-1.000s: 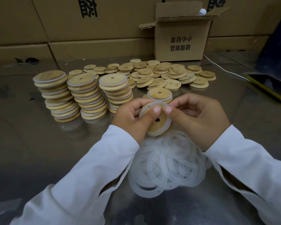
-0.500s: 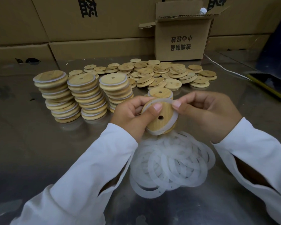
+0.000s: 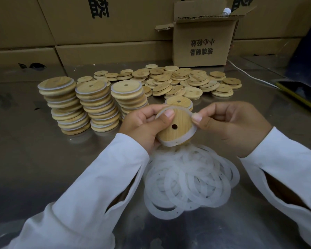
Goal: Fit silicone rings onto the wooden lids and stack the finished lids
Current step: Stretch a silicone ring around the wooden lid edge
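A round wooden lid with a small centre hole is tilted up between my hands, a translucent silicone ring seated around its rim. My left hand grips the lid, thumb on its upper face. My right hand pinches the ring at the lid's upper right edge. Below lies a pile of loose silicone rings. Three tall stacks of ringed lids stand at the left, and a short stack sits just behind my hands. Bare lids are spread further back.
The worktop is reflective metal. An open cardboard box stands behind the bare lids, with large cartons along the back. A white cable runs to a dark yellow-edged device at the right.
The lid has risen and tilted so its holed face shows fully. My right hand slid from the lid's top to its upper right edge, pulling the ring down around the rim.
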Demonstrator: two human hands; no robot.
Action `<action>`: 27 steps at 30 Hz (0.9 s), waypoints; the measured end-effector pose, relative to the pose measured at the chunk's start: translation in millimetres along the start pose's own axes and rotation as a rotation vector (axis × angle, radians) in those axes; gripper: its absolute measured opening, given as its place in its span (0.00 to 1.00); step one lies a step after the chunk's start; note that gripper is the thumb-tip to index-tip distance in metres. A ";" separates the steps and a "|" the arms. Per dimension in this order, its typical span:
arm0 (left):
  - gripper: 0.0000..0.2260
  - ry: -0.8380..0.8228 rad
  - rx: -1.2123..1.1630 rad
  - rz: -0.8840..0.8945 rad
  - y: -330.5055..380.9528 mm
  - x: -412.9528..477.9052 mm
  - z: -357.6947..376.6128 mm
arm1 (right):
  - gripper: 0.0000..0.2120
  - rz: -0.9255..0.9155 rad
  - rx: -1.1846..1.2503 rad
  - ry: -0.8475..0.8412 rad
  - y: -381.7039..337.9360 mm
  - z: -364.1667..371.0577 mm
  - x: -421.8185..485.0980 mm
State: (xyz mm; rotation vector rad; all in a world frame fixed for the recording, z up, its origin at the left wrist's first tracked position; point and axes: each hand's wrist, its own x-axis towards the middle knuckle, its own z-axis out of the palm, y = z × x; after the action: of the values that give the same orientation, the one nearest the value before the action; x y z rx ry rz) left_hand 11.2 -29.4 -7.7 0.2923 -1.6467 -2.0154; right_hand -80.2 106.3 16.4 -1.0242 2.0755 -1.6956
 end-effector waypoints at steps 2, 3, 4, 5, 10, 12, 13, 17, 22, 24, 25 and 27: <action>0.19 0.011 0.013 0.004 -0.3 0.6 -1.1 | 0.03 0.009 0.001 -0.012 1.1 1.0 0.1; 0.20 0.014 0.020 0.006 -0.3 0.8 -1.1 | 0.03 0.014 0.003 -0.017 1.7 1.5 0.2; 0.20 0.017 0.022 0.011 -0.6 0.6 -1.1 | 0.03 0.021 0.008 -0.020 2.2 1.4 0.3; 0.20 0.019 0.019 0.016 -1.1 0.2 -1.0 | 0.03 0.026 0.018 -0.020 2.9 1.1 0.6; 0.05 0.055 0.064 0.036 -7.6 0.1 -0.3 | 0.02 0.034 0.108 0.030 5.9 5.1 -1.2; 0.04 0.097 0.061 0.029 -10.0 0.5 1.4 | 0.04 -0.010 0.065 0.124 6.8 9.7 -3.2; 0.04 0.116 0.054 0.027 -10.6 0.7 2.8 | 0.04 -0.046 -0.014 0.175 7.7 11.9 -4.0; 0.03 0.168 0.034 0.042 -10.2 1.0 5.0 | 0.03 -0.177 -0.240 0.288 10.0 21.3 -7.9; 0.14 0.152 -0.122 0.010 -7.0 0.8 6.1 | 0.03 -0.180 -0.232 0.348 12.7 23.8 -6.0; 0.15 0.110 -0.110 -0.004 -5.6 -0.4 6.7 | 0.03 -0.175 -0.218 0.384 13.8 22.2 -4.3; 0.15 0.097 -0.067 -0.004 -5.0 -1.1 6.4 | 0.03 -0.179 -0.231 0.394 14.3 21.2 -3.8; 0.12 0.090 0.049 0.004 -4.3 -2.3 5.5 | 0.03 -0.198 -0.273 0.386 15.5 19.7 -3.6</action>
State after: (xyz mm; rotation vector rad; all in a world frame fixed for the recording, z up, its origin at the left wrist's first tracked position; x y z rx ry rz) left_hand 9.5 -23.0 -10.9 0.3910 -1.6417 -1.9321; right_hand -71.1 95.1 -4.3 -1.0789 2.5838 -1.8632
